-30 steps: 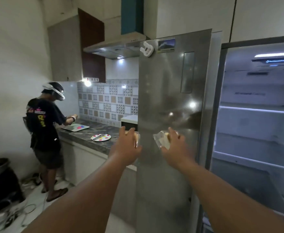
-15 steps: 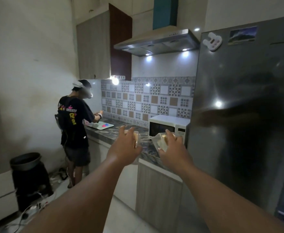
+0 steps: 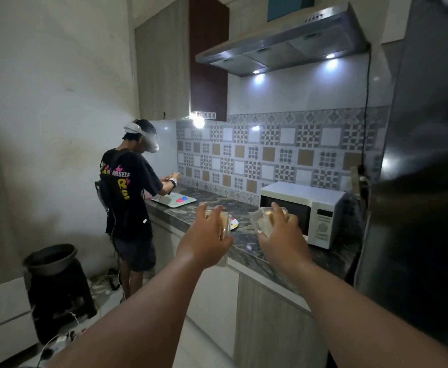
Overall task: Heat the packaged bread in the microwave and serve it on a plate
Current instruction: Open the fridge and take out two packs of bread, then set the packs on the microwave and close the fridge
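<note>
My left hand (image 3: 207, 235) grips a clear-wrapped piece of bread (image 3: 224, 224), held out in front of me above the counter's edge. My right hand (image 3: 281, 235) grips a second clear bread package (image 3: 264, 221). Both packages are largely hidden by my fingers. A white microwave (image 3: 321, 208) with its door closed stands on the dark marbled counter (image 3: 246, 243), just right of my right hand. A white plate (image 3: 234, 223) with coloured dots lies on the counter, mostly hidden behind my left hand.
A person in a black T-shirt (image 3: 130, 195) works at the counter's far end beside a pale tray (image 3: 175, 200). The dark fridge side (image 3: 424, 181) fills the right. A black stand with a bowl (image 3: 55, 277) and floor cables (image 3: 58, 343) sit at the left.
My view has swung left, away from the open fridge, and closer to the counter. The microwave has come fully into view. Both hands still hold the bread packages.
</note>
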